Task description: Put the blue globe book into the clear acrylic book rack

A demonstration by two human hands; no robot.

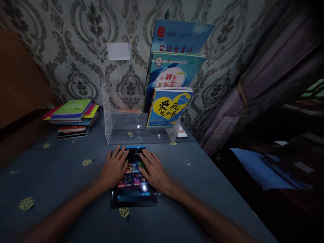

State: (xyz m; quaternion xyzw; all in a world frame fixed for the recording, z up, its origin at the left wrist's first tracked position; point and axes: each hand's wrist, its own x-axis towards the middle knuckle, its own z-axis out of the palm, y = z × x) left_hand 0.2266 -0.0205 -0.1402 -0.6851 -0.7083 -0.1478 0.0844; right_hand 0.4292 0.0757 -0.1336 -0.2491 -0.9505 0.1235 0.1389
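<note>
Left grip [113, 169] and right grip [155, 172] touch probable book [133, 180] before volume [168, 109] “爱死这本书”.

Book on table [133, 192]: black, blue band along the far edge, rows of multicoloured pictures. Tablecloth [71, 189]: grey-blue with yellow, dark-spotted motifs. Rack [107, 126]: colourless, transparent. Front book [169, 108]: blue, yellow heart, black lettering. Middle book [188, 67]: teal and blue, white oval, red lettering. Rear book [182, 35]: blue, red lettering. Book pile [73, 113]: lime-green uppermost, pink and yellow below. Wallpaper [130, 81]: pale grey, dark leafy medallions. Curtain [235, 101]: dull mauve.
</note>
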